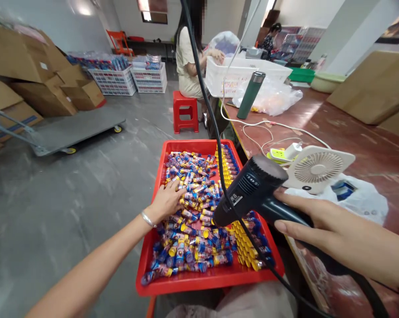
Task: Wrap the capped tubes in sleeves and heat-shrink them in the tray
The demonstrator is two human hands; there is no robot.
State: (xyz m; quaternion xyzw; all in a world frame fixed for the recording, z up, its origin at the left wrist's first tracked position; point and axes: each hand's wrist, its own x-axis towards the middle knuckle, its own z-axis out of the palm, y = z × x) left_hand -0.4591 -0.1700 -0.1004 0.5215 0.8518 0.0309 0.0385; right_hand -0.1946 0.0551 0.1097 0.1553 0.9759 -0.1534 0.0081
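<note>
A red tray (pixel 215 286) holds many small bottles (pixel 189 216) with blue and yellow ends. Most lie loose and jumbled; along the right side others are lined up in rows with yellow ends showing. My left hand (pixel 168 201), a silver bangle at its wrist, rests on the loose bottles toward the tray's left side, fingers spread. In my right hand (pixel 313 221) is the handle of a dark hot-air gun (pixel 248 187), its nozzle pointing down over the right part of the tray. A black cable hangs in front of the gun and tray.
To the right, a reddish table (pixel 325 119) bears a white fan (pixel 318 170), a green flask (pixel 251 95), a power strip (pixel 280 154) and plastic bags. A seated person (pixel 189 57) is beyond, on a red stool (pixel 185 112). A flat cart (pixel 76 128) and boxes stand left.
</note>
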